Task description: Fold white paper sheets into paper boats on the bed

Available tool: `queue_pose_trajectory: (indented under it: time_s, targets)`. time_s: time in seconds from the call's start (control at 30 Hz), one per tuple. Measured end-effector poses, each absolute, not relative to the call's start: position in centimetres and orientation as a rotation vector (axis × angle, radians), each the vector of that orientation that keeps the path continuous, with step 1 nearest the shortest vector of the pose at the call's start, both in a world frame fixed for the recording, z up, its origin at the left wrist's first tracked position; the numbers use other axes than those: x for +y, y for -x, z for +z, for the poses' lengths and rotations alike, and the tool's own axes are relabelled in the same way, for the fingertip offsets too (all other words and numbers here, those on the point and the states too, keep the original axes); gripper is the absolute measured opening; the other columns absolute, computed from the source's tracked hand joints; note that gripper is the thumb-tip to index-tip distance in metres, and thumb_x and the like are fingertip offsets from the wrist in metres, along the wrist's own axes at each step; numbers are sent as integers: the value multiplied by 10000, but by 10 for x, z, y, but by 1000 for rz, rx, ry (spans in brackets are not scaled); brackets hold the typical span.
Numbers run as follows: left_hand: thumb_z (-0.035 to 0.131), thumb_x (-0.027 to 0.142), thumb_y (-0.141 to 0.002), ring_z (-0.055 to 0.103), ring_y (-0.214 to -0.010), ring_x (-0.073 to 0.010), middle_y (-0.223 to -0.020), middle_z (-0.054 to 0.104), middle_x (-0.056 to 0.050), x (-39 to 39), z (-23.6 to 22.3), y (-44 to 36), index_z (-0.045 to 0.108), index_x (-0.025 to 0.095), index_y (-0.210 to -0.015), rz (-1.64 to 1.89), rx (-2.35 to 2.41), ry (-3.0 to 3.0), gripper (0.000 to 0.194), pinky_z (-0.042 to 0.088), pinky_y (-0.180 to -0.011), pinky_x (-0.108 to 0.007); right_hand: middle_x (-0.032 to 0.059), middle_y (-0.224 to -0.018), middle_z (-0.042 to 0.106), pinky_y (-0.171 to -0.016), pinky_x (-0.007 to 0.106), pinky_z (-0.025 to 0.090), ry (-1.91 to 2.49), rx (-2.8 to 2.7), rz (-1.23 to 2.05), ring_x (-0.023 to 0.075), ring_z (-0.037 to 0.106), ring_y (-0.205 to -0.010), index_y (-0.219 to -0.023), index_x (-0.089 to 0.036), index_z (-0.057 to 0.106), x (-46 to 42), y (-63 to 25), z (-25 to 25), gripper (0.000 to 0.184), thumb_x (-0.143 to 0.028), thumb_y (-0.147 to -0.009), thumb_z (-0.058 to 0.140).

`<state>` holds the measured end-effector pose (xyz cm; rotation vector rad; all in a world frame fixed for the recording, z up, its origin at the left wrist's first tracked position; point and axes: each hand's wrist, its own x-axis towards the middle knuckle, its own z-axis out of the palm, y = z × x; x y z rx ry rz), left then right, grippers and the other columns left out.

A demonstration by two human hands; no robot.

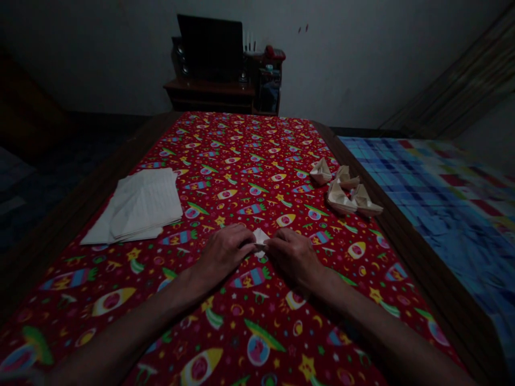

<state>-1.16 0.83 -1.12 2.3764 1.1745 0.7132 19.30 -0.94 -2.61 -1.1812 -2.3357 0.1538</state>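
Between my two hands, at the middle of the red patterned cloth (249, 300), is a small piece of folded white paper (261, 236). My left hand (231, 244) pinches its left side, thumb and fingers closed on it. On the other side my right hand (293, 251) is closed on the paper's right edge. Much of the paper is covered by the fingers, so its full shape cannot be seen. Off to the right lie several folded paper boats (341, 199) grouped together. A fanned stack of paper sheets (148, 201) rests to the left.
The cloth covers a surface with dark wooden edges (426, 268). At the far end stand a monitor (211, 48) on a wooden desk (209, 94) and a red telephone (274, 52). Blue checked fabric (434, 214) spreads out on the right. The room is dim.
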Motion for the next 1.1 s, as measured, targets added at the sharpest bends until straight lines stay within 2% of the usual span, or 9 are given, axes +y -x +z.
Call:
queue_pose_trajectory:
  time_s: [0.17,0.47,0.77,1.1]
  targets:
    - [587,233,-849,577,-748,-148,-784,621,-18,9,-12,14,662,178,-776,752,1280,-2323,118,435,-679,-254,35,-712,590,-579,224,345,1264,-2237,411,121,513,-633,-791,-151,627,-7,-193,-20,248,-282,-925,464]
    - [724,156,-703,535,-631,-104,-676,545,22,14,-13,14,645,157,-607,769,1401,-2098,125,398,-589,-214,33,-724,580,-563,242,300,1449,-2315,199,133,502,-617,-785,-165,610,-7,-190,-21,265,-325,-925,452]
    - [660,148,-778,540,-671,-113,-720,557,2,9,-14,14,686,158,-695,834,1273,-2168,88,412,-613,-222,41,-792,588,-589,241,313,1399,-2320,245,136,519,-663,-849,-173,610,-8,-191,-21,263,-337,-941,426]
    - [618,123,-800,503,-756,-150,-754,509,-4,4,-13,14,542,156,-666,783,1259,-2317,158,412,-660,-260,28,-734,545,-537,263,230,1455,-2427,72,129,442,-594,-769,-174,536,-3,-189,-19,276,-343,-944,408]
